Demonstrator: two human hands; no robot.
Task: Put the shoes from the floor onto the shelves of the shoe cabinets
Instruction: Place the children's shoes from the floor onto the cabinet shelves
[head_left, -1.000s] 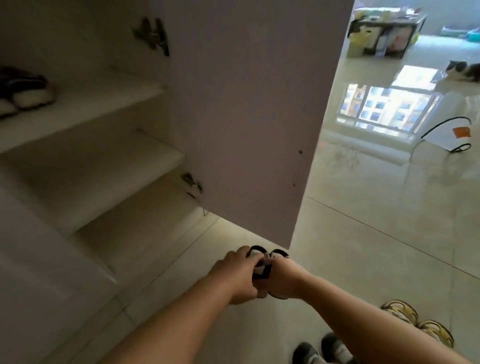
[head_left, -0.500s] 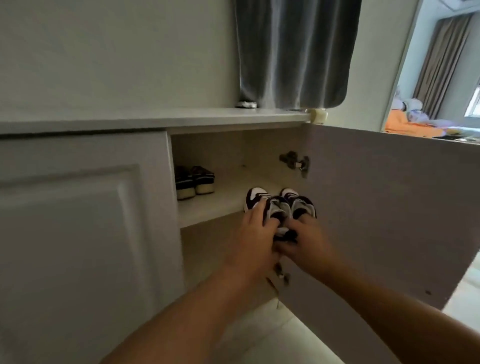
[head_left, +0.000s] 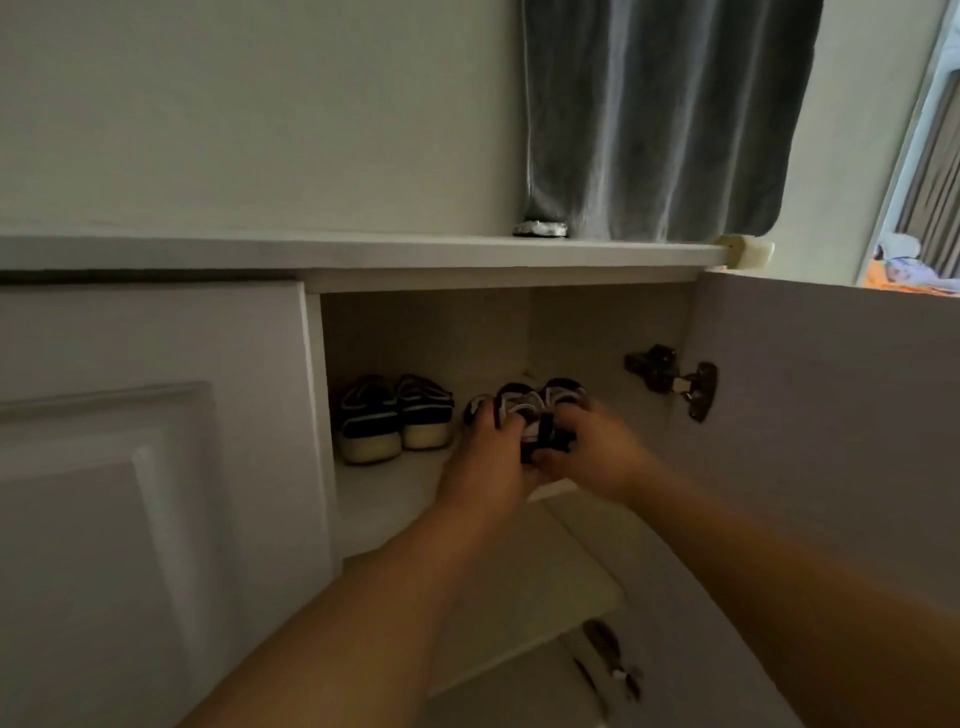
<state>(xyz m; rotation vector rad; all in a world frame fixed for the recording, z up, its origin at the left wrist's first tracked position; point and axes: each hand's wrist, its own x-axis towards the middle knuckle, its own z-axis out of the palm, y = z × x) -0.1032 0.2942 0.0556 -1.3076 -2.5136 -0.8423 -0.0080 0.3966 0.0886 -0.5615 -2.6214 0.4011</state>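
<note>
A pair of small black-and-white shoes (head_left: 524, 404) sits at the right of the top shelf (head_left: 384, 493) inside the open white shoe cabinet. My left hand (head_left: 485, 457) grips the left shoe from above and my right hand (head_left: 592, 449) grips the right shoe; the heels are hidden under my fingers. Whether the soles rest on the shelf board cannot be told. To their left on the same shelf stands a pair of dark sandals with pale soles (head_left: 392, 418), toes pointing inward.
The cabinet's right door (head_left: 831, 441) stands open close to my right forearm, its hinge (head_left: 675, 382) just right of the shoes. A closed panelled door (head_left: 156, 467) is on the left. A lower shelf (head_left: 545, 587) lies below. A grey curtain (head_left: 665, 114) hangs above the cabinet top.
My hands lifted the small shoes from the floor up to the top shelf, then pushed them deeper inside beside the sandals. My view rose from the floor to the cabinet.
</note>
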